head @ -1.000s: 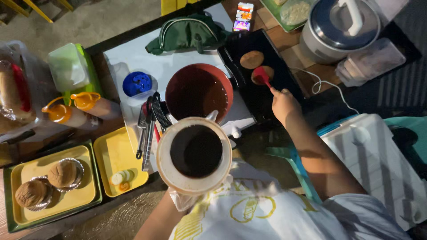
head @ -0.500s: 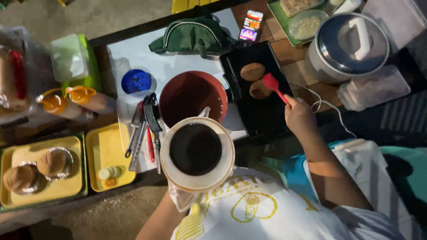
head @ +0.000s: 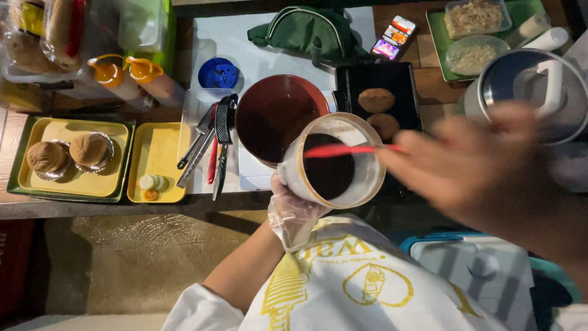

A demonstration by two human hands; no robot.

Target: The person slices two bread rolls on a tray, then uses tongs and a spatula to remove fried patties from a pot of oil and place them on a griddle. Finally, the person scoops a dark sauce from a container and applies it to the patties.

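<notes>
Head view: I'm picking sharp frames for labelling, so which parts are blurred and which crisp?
Head view: the right hand is smeared by motion blur, its red brush slightly soft; the gloved left hand, the tub of dark sauce and the patties on the black griddle stay crisp.

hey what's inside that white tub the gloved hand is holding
The white tub, held by the gloved left hand, contains a dark sauce. The red utensil in the blurred right hand reaches in over it. How deep the sauce goes is hidden by the tub's wall.
</notes>
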